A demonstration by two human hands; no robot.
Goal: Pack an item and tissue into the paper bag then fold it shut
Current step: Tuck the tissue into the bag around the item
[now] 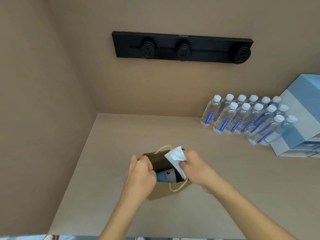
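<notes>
A brown paper bag (162, 191) with rope handles stands open on the beige counter, in the middle of the head view. Inside it lies a pale blue and white item (166, 176) with a dark dot on it. My left hand (141, 172) grips the bag's left rim and holds the mouth apart. My right hand (194, 166) pinches a white tissue (175, 157) over the bag's right side. The tissue's lower end reaches down into the opening, its upper end sticks up above the rim.
Several clear water bottles (245, 116) with white caps and blue labels stand at the back right. Light blue boxes (301, 118) are stacked behind them at the right edge. A black socket strip (182, 47) hangs on the back wall. A side wall closes the counter's left.
</notes>
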